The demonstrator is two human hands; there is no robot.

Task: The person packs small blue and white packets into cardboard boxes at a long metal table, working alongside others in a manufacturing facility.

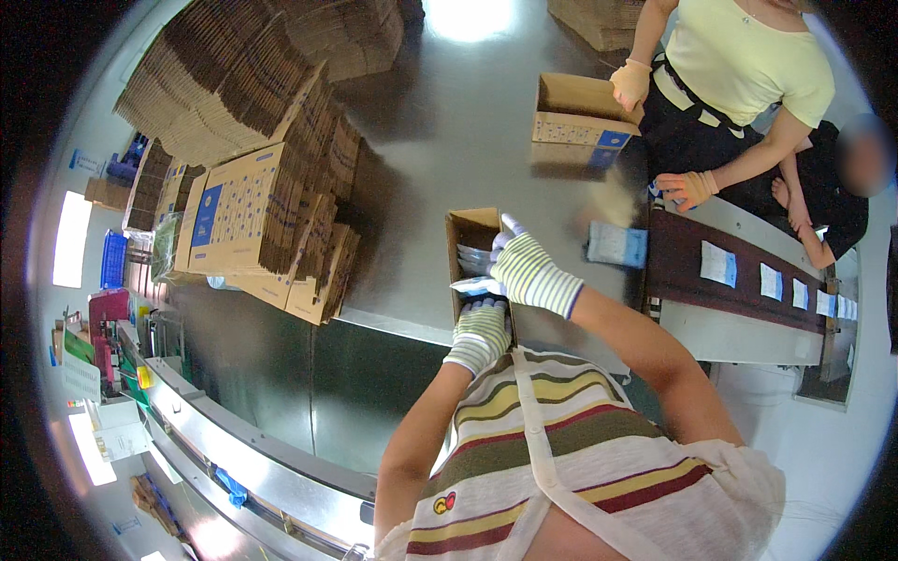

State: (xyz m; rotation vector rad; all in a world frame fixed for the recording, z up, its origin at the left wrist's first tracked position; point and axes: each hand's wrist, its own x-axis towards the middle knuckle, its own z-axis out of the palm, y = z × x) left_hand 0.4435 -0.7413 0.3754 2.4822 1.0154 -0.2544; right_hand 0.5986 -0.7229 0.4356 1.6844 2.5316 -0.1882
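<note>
An open cardboard box [477, 224] stands in front of me at the table's near edge, with several flat white-and-blue packets [473, 255] inside it. My right hand [535, 271], in a striped knit glove, reaches over the box's right side. It is closed on the right end of a white-and-blue packet [474, 285] at the opening; its fingertips are partly hidden. My left hand [483, 333], gloved the same way, is at the near end of the box. Its fingers lie stretched out against the packet's near side, partly inside the box.
Stacked flattened cartons [253, 206] rise at the left of the metal table [421, 122]. Packets [617, 245] lie right of my box. A conveyor belt [687, 271] carries more packets. A co-worker in orange gloves [687, 190] stands by another open box [580, 122]; another person is farther right.
</note>
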